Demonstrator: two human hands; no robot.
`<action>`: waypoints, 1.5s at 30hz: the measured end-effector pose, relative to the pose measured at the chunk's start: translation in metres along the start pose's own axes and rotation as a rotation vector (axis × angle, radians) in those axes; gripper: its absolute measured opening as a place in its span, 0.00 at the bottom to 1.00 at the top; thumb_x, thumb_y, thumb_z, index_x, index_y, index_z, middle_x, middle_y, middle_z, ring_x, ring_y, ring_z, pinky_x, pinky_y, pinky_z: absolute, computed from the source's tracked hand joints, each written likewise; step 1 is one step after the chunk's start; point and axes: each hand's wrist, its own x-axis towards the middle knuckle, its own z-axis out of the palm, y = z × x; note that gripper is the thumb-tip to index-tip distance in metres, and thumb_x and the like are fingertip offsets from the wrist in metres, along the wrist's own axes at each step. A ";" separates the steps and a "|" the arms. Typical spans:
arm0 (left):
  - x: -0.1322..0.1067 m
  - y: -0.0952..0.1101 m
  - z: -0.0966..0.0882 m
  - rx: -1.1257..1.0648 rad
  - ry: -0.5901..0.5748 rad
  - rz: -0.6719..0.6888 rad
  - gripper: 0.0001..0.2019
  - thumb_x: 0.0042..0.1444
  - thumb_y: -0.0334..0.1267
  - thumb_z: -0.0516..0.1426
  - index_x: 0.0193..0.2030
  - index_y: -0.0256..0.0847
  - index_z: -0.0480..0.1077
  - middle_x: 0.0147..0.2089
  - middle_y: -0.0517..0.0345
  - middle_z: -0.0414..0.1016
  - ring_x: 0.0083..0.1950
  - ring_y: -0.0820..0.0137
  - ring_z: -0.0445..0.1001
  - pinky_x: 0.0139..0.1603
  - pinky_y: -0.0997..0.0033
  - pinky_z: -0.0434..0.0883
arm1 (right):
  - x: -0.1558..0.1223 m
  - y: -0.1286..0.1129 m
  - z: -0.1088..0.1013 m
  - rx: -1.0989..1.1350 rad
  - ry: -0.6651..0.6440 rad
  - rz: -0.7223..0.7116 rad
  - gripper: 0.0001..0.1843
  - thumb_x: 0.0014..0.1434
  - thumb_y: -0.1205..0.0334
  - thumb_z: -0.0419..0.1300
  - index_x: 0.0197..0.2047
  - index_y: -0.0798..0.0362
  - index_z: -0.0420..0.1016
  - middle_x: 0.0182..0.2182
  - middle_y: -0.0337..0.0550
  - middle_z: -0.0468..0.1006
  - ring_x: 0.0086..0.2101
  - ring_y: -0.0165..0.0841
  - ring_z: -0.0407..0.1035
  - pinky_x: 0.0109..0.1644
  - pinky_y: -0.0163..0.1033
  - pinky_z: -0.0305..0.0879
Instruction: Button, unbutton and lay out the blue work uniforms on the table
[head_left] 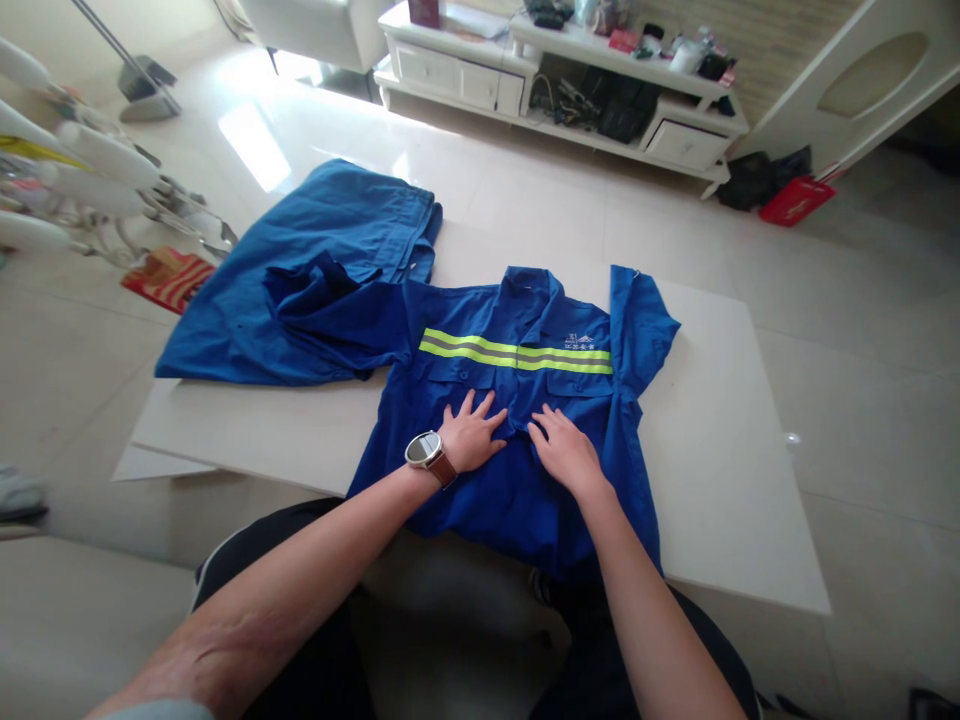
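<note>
A blue work jacket (465, 385) lies front up on a white table (720, 450), its collar pointing away from me. A yellow-green and grey reflective stripe crosses its chest, with white lettering near the right-hand side. My left hand (472, 433), with a watch (426, 450) on the wrist, rests with spread fingers on the jacket below one chest pocket. Opposite it, my right hand (564, 447) lies on the cloth by the front opening, fingers extended. The sleeve on the right is folded upward; the left sleeve lies across folded blue trousers (330, 225).
Beyond the table stands a white TV cabinet (457, 75) with many small items. A red bag (796, 200) is on the floor at right. Left of the table are a rack with white padded parts (97, 155), a striped bag (169, 278) and a dustpan (146, 90).
</note>
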 end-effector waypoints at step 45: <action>0.005 0.015 -0.007 -0.321 0.380 0.103 0.15 0.58 0.46 0.60 0.47 0.42 0.65 0.48 0.53 0.73 0.44 0.63 0.75 0.43 0.64 0.72 | 0.005 -0.026 0.003 0.991 0.207 -0.091 0.13 0.53 0.52 0.65 0.38 0.49 0.72 0.27 0.36 0.72 0.28 0.33 0.68 0.33 0.37 0.65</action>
